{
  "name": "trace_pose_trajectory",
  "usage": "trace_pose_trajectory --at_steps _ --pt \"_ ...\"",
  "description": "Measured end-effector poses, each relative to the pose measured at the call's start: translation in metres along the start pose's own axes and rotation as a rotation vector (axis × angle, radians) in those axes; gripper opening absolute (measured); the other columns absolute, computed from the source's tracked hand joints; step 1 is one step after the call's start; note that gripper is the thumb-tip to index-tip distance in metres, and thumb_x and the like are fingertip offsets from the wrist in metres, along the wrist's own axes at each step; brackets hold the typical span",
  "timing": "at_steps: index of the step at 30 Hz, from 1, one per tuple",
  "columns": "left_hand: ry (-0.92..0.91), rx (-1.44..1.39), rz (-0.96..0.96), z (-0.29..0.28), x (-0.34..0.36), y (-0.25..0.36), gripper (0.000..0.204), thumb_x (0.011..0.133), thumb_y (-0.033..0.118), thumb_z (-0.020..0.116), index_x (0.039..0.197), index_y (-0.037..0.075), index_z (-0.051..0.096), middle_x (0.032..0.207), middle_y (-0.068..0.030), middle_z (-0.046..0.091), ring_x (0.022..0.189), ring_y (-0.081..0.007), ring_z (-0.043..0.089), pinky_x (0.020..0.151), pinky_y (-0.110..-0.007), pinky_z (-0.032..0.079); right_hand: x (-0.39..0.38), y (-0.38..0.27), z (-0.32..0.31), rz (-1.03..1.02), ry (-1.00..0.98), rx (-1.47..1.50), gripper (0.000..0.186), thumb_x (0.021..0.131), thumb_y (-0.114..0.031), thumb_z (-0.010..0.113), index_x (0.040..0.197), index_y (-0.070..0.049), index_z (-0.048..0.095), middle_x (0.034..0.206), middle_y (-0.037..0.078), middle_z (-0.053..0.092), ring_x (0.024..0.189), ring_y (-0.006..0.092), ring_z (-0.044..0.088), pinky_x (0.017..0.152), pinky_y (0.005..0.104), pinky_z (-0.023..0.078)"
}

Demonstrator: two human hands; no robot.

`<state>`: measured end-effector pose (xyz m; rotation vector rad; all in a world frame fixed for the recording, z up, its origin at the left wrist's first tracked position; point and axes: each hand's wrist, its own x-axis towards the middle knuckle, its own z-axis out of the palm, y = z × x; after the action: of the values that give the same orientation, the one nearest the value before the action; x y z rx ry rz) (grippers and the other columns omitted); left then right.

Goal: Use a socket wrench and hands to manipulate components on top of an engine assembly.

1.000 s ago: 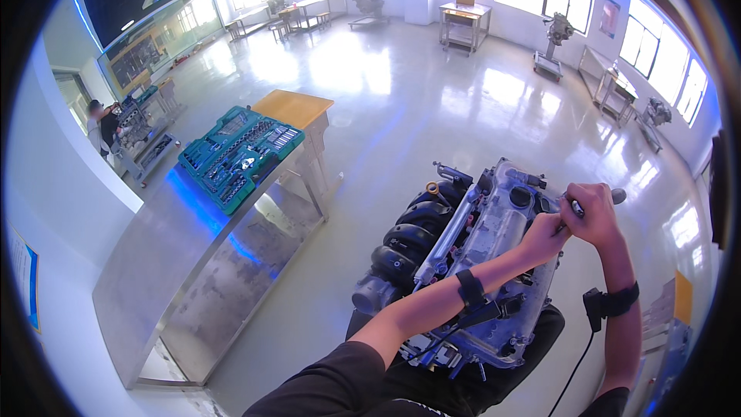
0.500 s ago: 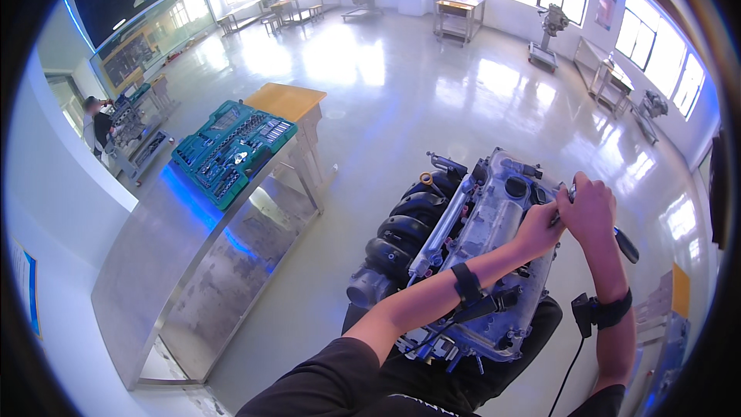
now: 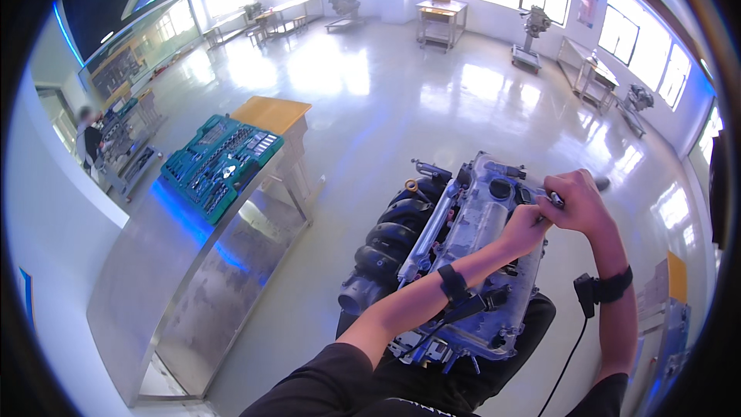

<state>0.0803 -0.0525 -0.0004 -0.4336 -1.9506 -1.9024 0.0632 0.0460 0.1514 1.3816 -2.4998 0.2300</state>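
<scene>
A car engine (image 3: 463,255) stands before me, with a pale valve cover (image 3: 482,224), a black oil filler cap (image 3: 499,188) and a ribbed black intake manifold (image 3: 378,247). Over its far right edge my two hands meet. My right hand (image 3: 580,202) is closed round a ratchet wrench (image 3: 556,199); a bit of its metal shows between the fingers, and its dark handle end juts out beyond the hand. Tucked just below it, my left hand (image 3: 526,230) is closed too, its fingertips hidden, so what it grips cannot be made out. Black straps circle both forearms.
To the left is a metal workbench (image 3: 147,262) with an open green socket set case (image 3: 220,162). A wooden-topped table (image 3: 274,113) adjoins it. Another person (image 3: 89,139) works at far left. More engines on stands (image 3: 534,25) line the walls. A cable hangs by my right forearm.
The ratchet wrench's handle has swung from the near right of my right hand to its far side, the hand turning with it. My left hand stays by the engine's edge. The view has shifted slightly.
</scene>
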Motion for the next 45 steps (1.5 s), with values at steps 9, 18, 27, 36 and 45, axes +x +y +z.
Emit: trace_pose_trajectory --at_steps 9,18,27,36,45 --pt "0.004 -0.095 0.0 0.008 0.001 -0.015 0.015 0.09 0.007 0.057 0.088 -0.004 0.067 0.072 -0.0034 0.066 0.07 -0.0065 0.058 0.062 -0.027 0.047 -0.004 0.004 0.008 -0.129 0.163 0.075 0.019 0.071 -0.019 0.065 0.066 -0.006 0.053 0.058 0.011 0.054 0.054 0.0339 0.055 0.05 0.0425 0.041" --pt "0.175 -0.082 0.094 0.007 -0.003 0.016 0.017 0.089 0.007 0.058 0.102 -0.004 0.059 0.087 -0.0097 0.067 0.082 -0.009 0.06 0.069 -0.028 0.048 -0.002 -0.034 0.01 0.609 0.073 -0.259 0.027 0.079 -0.029 0.058 0.081 -0.002 0.062 0.071 0.019 0.065 0.07 0.0366 0.067 0.068 0.0449 0.053" --pt "0.033 -0.035 0.062 0.004 0.0 0.006 0.02 0.089 0.015 0.059 0.093 -0.005 0.06 0.074 -0.0088 0.067 0.073 -0.0102 0.062 0.063 -0.029 0.048 -0.005 -0.025 0.012 0.435 0.135 -0.18 0.022 0.076 -0.025 0.06 0.072 -0.004 0.062 0.063 0.017 0.062 0.063 0.036 0.064 0.064 0.0456 0.051" --pt "0.042 -0.095 0.037 0.006 0.0 0.012 0.023 0.089 0.017 0.06 0.087 -0.005 0.062 0.067 -0.0062 0.062 0.064 -0.0062 0.053 0.056 -0.027 0.041 -0.006 0.008 0.017 -0.009 0.262 0.064 0.015 0.071 -0.016 0.064 0.063 -0.006 0.056 0.051 0.011 0.052 0.048 0.034 0.054 0.049 0.0424 0.041" --pt "0.17 -0.089 0.094 0.007 -0.002 0.022 0.015 0.086 0.01 0.059 0.091 -0.004 0.06 0.065 -0.008 0.059 0.06 -0.0073 0.048 0.053 -0.028 0.039 -0.003 -0.026 0.023 0.46 0.215 -0.322 0.021 0.077 -0.026 0.061 0.07 -0.005 0.059 0.062 0.015 0.062 0.058 0.0343 0.064 0.058 0.0423 0.051"
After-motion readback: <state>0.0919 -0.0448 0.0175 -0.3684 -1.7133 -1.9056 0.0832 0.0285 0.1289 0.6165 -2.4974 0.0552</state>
